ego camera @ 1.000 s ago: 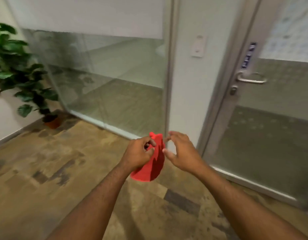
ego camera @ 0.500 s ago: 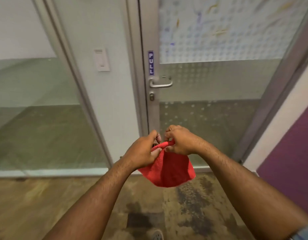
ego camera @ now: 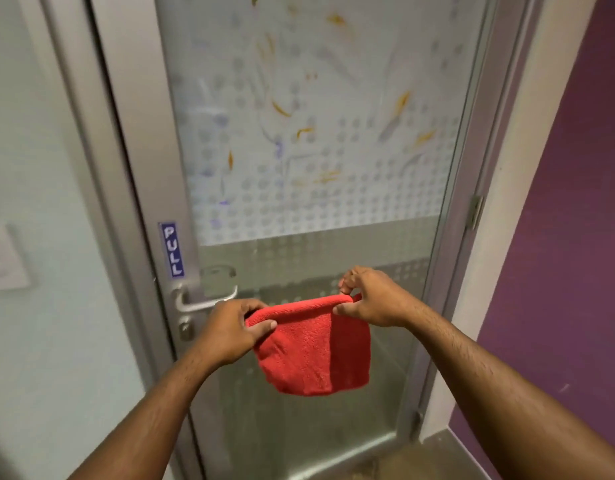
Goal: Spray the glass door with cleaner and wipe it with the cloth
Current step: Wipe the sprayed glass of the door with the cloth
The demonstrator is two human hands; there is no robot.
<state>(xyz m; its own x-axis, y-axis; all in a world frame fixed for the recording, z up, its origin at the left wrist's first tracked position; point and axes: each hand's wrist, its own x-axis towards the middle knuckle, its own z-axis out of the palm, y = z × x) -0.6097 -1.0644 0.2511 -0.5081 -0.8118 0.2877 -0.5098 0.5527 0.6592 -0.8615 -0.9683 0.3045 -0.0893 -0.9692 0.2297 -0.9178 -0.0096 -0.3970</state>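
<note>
Before smeared glass door (ego camera: 316,133); left hand (ego camera: 226,332), right hand (ego camera: 372,301) each pinch cloth (ego camera: 313,348) top corners.

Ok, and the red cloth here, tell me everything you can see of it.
The cloth is red, with a fine looped weave like microfibre. It looks folded: a rolled edge runs along the top and a darker band runs down its right part. It hangs loose in the air in front of the lower glass door, its bottom edge rounded. The left hand pinches the top left corner and the right hand the top right. Whether it is damp or touches the glass cannot be told.
</note>
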